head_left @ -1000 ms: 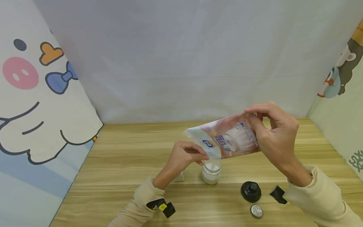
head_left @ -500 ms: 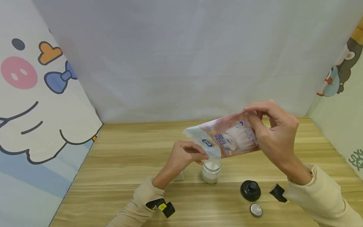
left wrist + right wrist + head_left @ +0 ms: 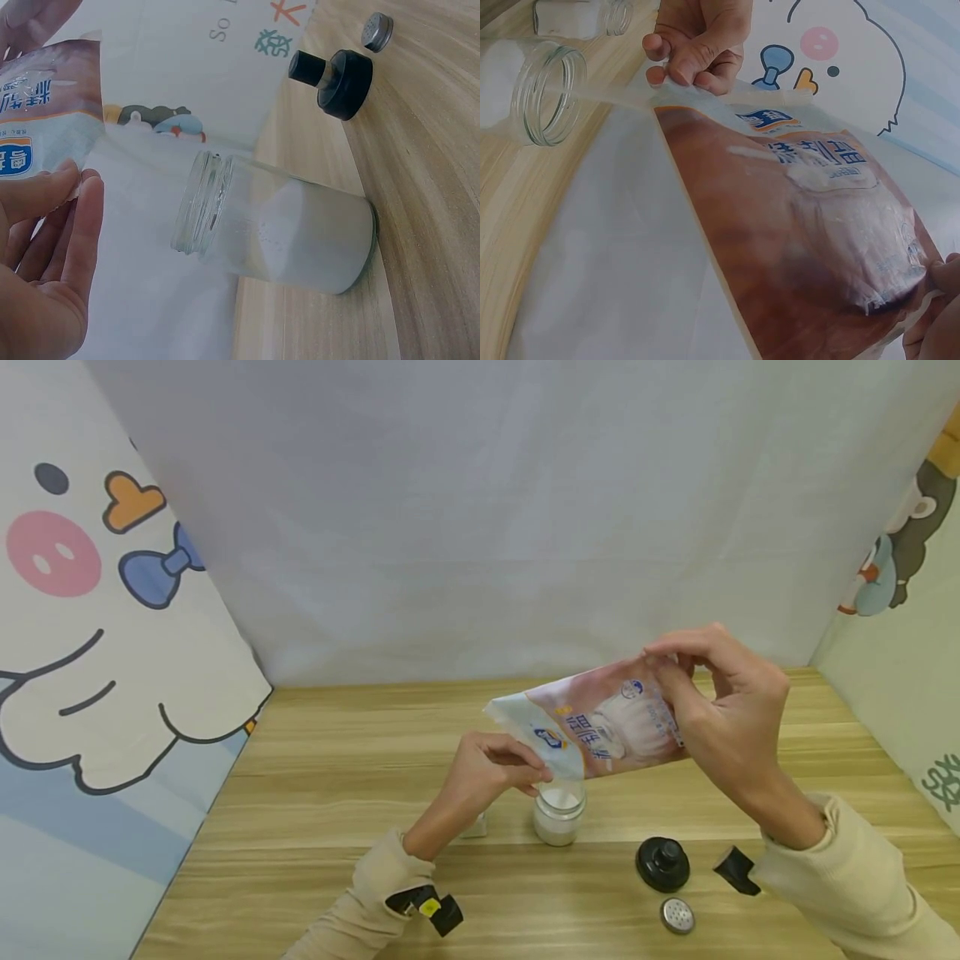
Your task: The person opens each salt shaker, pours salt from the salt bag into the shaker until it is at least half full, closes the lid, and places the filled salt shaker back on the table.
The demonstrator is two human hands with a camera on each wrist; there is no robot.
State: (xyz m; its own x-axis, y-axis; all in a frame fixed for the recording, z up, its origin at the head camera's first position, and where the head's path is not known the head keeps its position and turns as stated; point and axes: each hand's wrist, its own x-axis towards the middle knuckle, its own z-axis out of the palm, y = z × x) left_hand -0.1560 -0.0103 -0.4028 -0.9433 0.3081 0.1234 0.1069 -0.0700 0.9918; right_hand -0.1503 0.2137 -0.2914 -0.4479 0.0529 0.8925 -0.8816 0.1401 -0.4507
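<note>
A pink and pale blue printed bag [image 3: 600, 727] is held tilted above a glass jar [image 3: 558, 817], its pale end lower and nearer the jar. My left hand [image 3: 491, 768] pinches the lower corner beside the jar's mouth. At the raised end, my right hand [image 3: 723, 710] grips the bag between thumb and fingers. In the right wrist view, a white stream runs from the bag's corner to the jar's mouth. White powder or fine grains fill much of the jar [image 3: 292, 232] in the left wrist view.
Right of the jar lie a black knobbed lid [image 3: 663, 864] and a silver perforated cap [image 3: 678, 915]. Another glass jar [image 3: 574, 16] with white contents stands on the wooden table [image 3: 315, 827], mostly hidden behind my left wrist in the head view. A pale curtain [image 3: 487, 527] hangs behind.
Both hands and the bag stay almost in place. The slight shift of the whole head view comes with the camera.
</note>
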